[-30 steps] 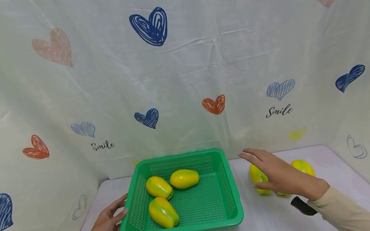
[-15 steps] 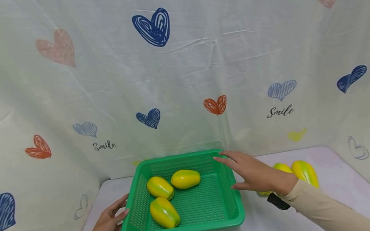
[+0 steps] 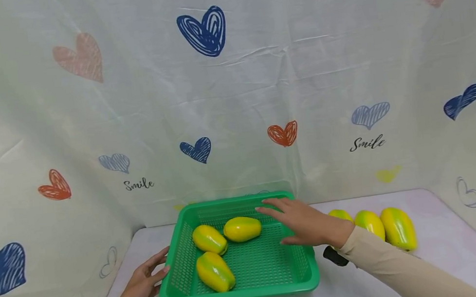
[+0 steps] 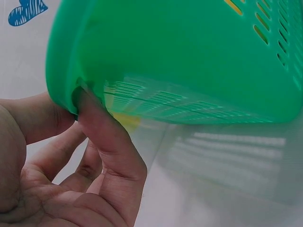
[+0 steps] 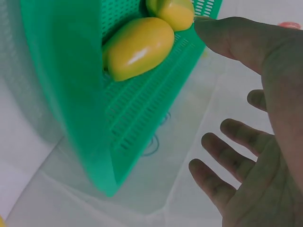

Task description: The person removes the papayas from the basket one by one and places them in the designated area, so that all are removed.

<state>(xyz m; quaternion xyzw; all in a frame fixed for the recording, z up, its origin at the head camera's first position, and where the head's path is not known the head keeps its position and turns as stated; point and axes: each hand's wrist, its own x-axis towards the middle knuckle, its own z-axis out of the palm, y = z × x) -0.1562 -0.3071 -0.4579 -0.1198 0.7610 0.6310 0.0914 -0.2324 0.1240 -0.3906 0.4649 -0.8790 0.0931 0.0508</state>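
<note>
A green plastic basket (image 3: 261,292) with slotted walls sits on the table. Three glossy yellow fruits with greenish streaks, papaya-like, lie in its left and back part, one of them a papaya (image 3: 242,229) by the far wall. At the left wall, my left hand (image 3: 141,287) pinches the rim; the left wrist view shows a finger (image 4: 111,137) hooked under the rim's edge. My right hand (image 3: 305,221) hovers over the basket's right side, fingers spread and holding nothing. In the right wrist view it is apart from the papaya (image 5: 142,47) inside.
Three more papayas (image 3: 398,229) lie in a row on the table right of the basket, partly hidden by the right forearm. A white cloth (image 3: 231,90) printed with hearts hangs behind the white table (image 3: 447,247).
My right hand has moved left, from above the papayas on the table to over the basket's right side, staying empty. My left hand keeps its place at the rim. The view has shifted slightly.
</note>
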